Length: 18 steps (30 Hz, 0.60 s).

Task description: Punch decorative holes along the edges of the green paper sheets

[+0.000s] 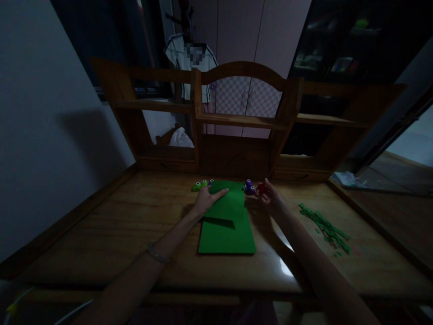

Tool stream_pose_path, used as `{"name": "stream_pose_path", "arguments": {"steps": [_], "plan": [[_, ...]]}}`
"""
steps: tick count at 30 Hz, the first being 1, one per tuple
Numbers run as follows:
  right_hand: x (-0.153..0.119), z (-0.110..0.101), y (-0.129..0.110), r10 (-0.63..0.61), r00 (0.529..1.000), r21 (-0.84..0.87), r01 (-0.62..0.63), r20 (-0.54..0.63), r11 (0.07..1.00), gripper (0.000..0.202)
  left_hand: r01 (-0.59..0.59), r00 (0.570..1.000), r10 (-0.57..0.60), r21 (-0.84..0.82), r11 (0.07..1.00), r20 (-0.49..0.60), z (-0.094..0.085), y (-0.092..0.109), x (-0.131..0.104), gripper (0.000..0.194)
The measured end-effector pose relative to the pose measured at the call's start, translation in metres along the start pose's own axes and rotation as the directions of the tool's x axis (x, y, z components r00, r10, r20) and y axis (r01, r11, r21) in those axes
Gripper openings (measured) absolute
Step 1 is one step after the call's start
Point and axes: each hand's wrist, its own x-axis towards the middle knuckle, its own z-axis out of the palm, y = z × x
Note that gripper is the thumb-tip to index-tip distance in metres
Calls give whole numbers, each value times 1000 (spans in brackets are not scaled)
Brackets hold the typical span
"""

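Observation:
A sheet of green paper (226,204) is gripped at its left side by my left hand (203,201), the thumb lying on top. Its near edge is lifted over more green paper (227,239) that lies flat on the desk. To the right of the paper, my right hand (269,197) is closed around a small red object (261,188); the fingers hide much of it, so its kind is unclear. Between that hand and the sheet sits a purple figure with round eyes (249,187). Green figures with similar eyes (200,185) stand just beyond my left hand.
Thin green strips and scraps (324,225) lie in a heap on the right of the wooden desk (142,239). A wooden shelf unit (237,119) rises along the desk's back edge. White plastic (348,178) rests by the right rail.

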Motion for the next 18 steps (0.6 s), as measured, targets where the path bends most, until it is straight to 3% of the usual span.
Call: {"name": "stream_pose_path", "arguments": {"steps": [3,10,18], "plan": [[4,-4,1,-11,1000,-10,11,7,1000,27,2,1000,-2,7,1000,-3,0,1,-1,39],[-2,0,1,91,974,-35,-86,206,996,25,-24,1000,24,51,998,-10,-1,0,-1,38],[-22,19,4,-5,985,-317,61,174,946,37,-29,999,27,66,997,26,1,2,-4,40]]}}
